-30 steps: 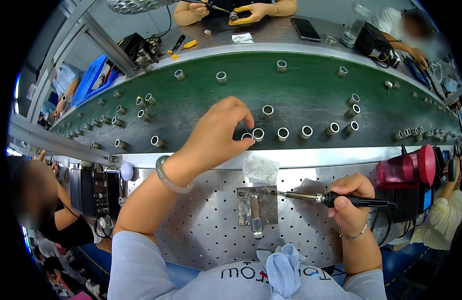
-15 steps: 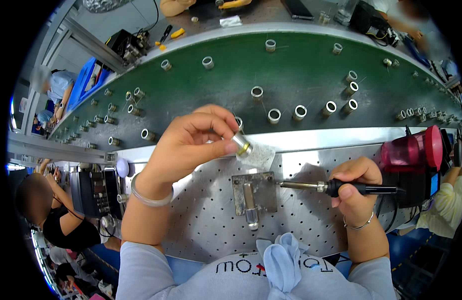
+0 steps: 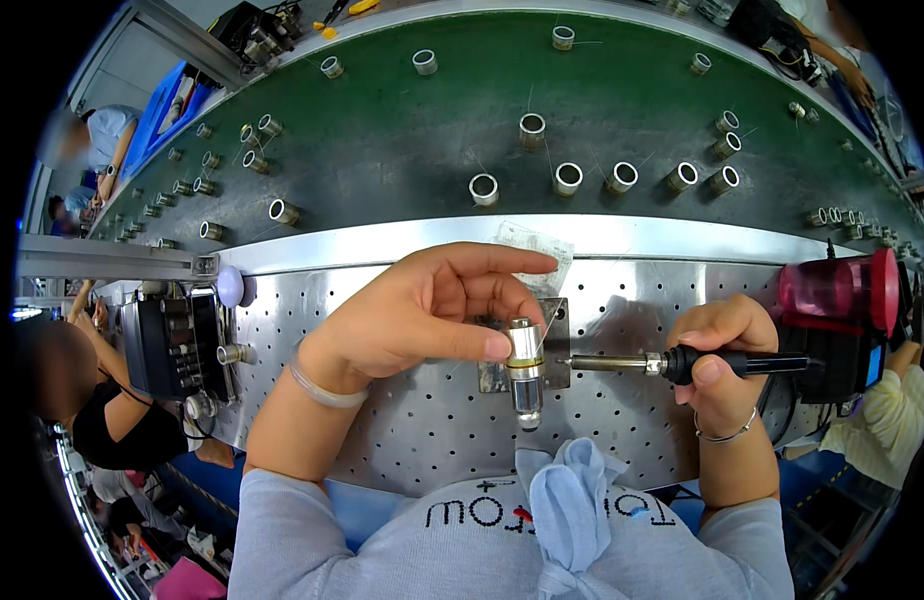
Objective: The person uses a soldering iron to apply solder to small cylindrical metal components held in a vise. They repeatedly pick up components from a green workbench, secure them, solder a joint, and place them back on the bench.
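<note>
My left hand (image 3: 437, 305) holds a small silver metal cylinder (image 3: 525, 343) with a yellow band between the thumb and the bent fingers, its index finger stretched out above. The cylinder stands in line with the shiny metal post (image 3: 528, 392) of the fixture; whether it is seated on it I cannot tell. Behind them lies the fixture's dark square plate (image 3: 557, 373), partly covered by the hand. My right hand (image 3: 724, 360) grips a soldering iron (image 3: 707, 365) by its black handle. The iron's tip points left, close to the plate's right edge and apart from the cylinder.
Beyond the perforated metal worktop (image 3: 402, 440) runs a green conveyor belt (image 3: 382, 130) with several metal cylinders (image 3: 568, 178) on it. A crumpled paper (image 3: 537, 240) lies at the worktop's far edge. A pink container (image 3: 832, 290) stands right, a black device (image 3: 162, 340) left. Other people sit nearby.
My left hand has brought the metal cylinder toward me, down to the fixture's post, and turned it upright. My right hand still holds the soldering iron in nearly the same place. The view has shifted slightly.
</note>
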`<state>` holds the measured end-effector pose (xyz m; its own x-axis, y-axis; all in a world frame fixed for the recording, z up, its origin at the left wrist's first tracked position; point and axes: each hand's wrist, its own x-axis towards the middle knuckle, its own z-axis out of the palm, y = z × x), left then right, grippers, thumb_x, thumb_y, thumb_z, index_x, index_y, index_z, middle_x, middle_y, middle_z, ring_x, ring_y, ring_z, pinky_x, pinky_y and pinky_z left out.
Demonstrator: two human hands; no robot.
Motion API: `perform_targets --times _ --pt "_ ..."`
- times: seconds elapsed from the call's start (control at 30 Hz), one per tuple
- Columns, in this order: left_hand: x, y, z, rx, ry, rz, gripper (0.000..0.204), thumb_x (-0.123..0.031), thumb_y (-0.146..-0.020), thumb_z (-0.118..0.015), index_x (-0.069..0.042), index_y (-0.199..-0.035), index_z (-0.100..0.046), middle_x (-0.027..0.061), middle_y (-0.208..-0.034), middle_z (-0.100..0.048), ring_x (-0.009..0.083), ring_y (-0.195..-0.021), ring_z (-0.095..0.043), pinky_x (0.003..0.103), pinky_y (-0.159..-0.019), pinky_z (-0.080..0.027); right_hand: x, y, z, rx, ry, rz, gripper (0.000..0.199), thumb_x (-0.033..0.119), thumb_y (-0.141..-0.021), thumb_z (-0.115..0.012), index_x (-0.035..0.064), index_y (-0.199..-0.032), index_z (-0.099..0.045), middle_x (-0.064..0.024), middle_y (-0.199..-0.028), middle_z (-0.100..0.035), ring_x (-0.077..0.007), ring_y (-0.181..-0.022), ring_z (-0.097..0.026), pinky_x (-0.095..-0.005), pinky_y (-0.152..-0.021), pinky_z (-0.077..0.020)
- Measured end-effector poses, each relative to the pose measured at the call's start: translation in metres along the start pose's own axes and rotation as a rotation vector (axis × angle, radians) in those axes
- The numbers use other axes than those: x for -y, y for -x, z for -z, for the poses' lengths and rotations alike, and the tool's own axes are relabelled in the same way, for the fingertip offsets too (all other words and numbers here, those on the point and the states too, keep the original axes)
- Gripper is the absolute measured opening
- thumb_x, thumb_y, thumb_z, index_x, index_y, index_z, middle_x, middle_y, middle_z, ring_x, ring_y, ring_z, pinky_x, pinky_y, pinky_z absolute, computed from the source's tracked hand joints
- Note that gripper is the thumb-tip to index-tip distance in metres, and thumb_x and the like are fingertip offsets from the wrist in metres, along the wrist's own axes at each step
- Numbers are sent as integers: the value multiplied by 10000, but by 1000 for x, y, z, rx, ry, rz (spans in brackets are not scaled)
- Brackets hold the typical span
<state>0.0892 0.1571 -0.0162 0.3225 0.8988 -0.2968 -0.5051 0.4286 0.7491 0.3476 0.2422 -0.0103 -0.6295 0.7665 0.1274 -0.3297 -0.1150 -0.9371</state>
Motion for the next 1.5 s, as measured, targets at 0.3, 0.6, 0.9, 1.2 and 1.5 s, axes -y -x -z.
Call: perform_targets --times 0.3,0.6,0.9,1.2,1.5 --pt "4 3 -3 -91 -101 59 503 -46 -669 -713 40 -1134 -542 122 -1002 -613 213 -896 -596 309 -853 -455 -3 1 -3 5 77 18 226 41 -691 -742 -7 -816 -560 -93 -636 -580 -119 -509 -548 -218 -495 -417" --pt "10 2 0 29 187 -35 913 -111 -641 -743 35 -1382 -230 256 -1329 -375 339 -1158 -484 410 -952 -425 -1 0 -4 -4 40 -12 232 60 -693 -753 -1 -804 -558 -88 -637 -581 -120 -507 -543 -227 -493 -418" --pt "11 2 0 -57 -87 20 481 -92 -667 -754 52 -1091 -580 109 -958 -634 166 -869 -614 268 -803 -485 -1 3 -1 27 38 -25 232 57 -677 -756 -2 -793 -564 -86 -656 -576 -136 -543 -555 -238 -519 -430" --pt "10 1 -5 -84 -71 2 468 -78 -656 -770 59 -1066 -589 99 -937 -640 136 -837 -619 229 -752 -500 2 6 -1 22 199 24 227 43 -688 -737 -5 -839 -573 -88 -711 -589 -148 -595 -561 -249 -553 -443" --pt "5 -2 -12 -32 -157 -128 343 -40 -679 -717 38 -1005 -640 120 -1009 -582 165 -920 -554 258 -805 -440 6 6 0 12 111 42 273 90 -699 -760 -8 -851 -556 -86 -694 -586 -141 -561 -566 -236 -533 -445"
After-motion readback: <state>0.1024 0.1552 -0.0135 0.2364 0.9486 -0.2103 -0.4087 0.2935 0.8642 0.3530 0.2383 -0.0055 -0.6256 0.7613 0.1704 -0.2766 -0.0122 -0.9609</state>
